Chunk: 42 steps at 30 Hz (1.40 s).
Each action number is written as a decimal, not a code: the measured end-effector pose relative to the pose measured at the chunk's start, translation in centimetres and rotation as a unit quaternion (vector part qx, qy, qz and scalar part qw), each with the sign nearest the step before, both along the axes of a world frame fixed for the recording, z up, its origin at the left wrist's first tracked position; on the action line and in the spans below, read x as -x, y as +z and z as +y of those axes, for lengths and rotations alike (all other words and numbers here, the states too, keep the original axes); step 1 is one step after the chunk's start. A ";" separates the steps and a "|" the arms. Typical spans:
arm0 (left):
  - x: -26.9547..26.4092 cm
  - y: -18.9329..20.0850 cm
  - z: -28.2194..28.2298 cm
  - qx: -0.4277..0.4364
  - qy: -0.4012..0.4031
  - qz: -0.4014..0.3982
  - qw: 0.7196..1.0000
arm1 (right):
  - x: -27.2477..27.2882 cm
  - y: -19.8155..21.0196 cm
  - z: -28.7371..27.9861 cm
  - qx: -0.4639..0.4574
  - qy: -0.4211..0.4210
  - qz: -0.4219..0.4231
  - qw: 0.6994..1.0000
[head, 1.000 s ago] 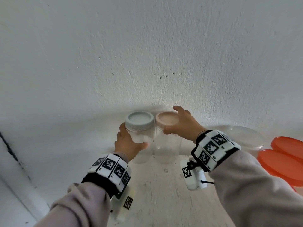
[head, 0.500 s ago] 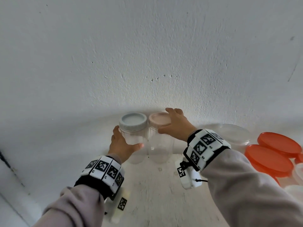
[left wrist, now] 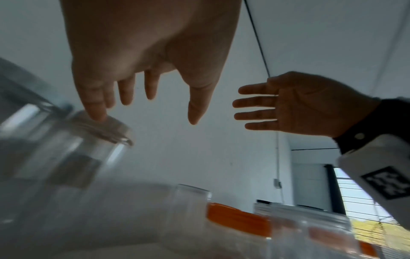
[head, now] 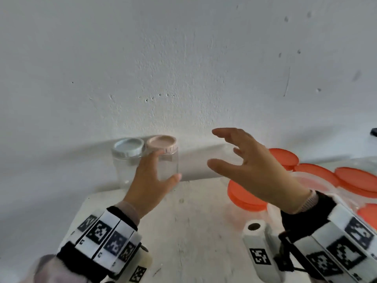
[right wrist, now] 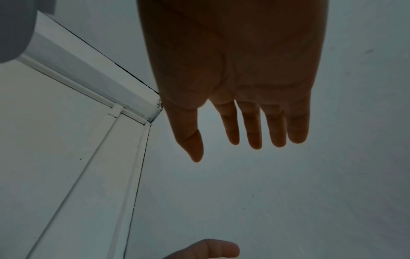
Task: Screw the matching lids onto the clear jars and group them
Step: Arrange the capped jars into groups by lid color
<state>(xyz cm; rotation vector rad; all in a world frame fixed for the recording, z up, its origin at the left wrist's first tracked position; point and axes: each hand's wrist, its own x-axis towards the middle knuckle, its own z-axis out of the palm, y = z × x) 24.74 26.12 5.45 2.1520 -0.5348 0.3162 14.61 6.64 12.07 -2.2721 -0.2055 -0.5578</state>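
Note:
Two clear jars stand side by side against the wall at the back of the table. One has a pale grey lid [head: 128, 148] and the other a pink lid [head: 162, 144], and both lids sit on their jars. My left hand [head: 166, 166] is spread open in front of the pink-lidded jar [head: 169, 170]. In the left wrist view a fingertip [left wrist: 97, 117] lies at the blurred jar's [left wrist: 73, 143] upper edge, with nothing gripped. My right hand [head: 222, 148] hovers open in the air to the right of the jars, fingers spread, and it holds nothing [right wrist: 215, 150].
Several clear containers with orange lids [head: 246, 197] [head: 357, 176] crowd the right side of the white table [head: 193, 231]. The wall [head: 183, 78] stands directly behind the jars. The table's left edge lies near my left wrist.
My right hand has come off the pink lid and moved right, opening. My left hand has let go of the grey-lidded jar and shifted in front of the pink-lidded one.

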 end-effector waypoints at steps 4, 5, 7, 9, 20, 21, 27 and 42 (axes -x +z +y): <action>3.8 0.0 -4.8 -0.062 -0.133 0.031 0.989 | 2.6 0.2 -6.2 0.013 -0.056 0.035 0.998; 4.6 -0.2 -6.1 -0.076 -0.161 0.033 0.984 | 2.9 0.1 -8.1 0.020 -0.071 0.046 0.996; 5.9 -0.6 -8.4 -0.111 -0.204 0.037 0.972 | 3.0 -0.5 -11.6 0.030 -0.097 0.078 0.992; 6.9 -1.0 -10.8 -0.149 -0.230 0.041 0.961 | 3.2 -1.3 -14.7 0.036 -0.111 0.113 0.987; 9.7 -2.3 -18.3 -0.229 -0.237 0.078 0.941 | 2.1 -4.7 -21.7 0.226 -0.040 0.317 0.920; 9.8 -2.4 -18.5 -0.228 -0.229 0.077 0.943 | 2.0 -4.9 -21.8 0.228 -0.035 0.319 0.919; 10.8 -2.3 -18.2 -0.224 -0.181 0.098 0.953 | 1.5 -5.1 -22.4 0.251 -0.024 0.323 0.912; 5.7 0.7 -3.9 -0.102 -0.012 0.153 0.983 | 2.9 -2.1 -20.3 0.259 0.018 0.324 0.910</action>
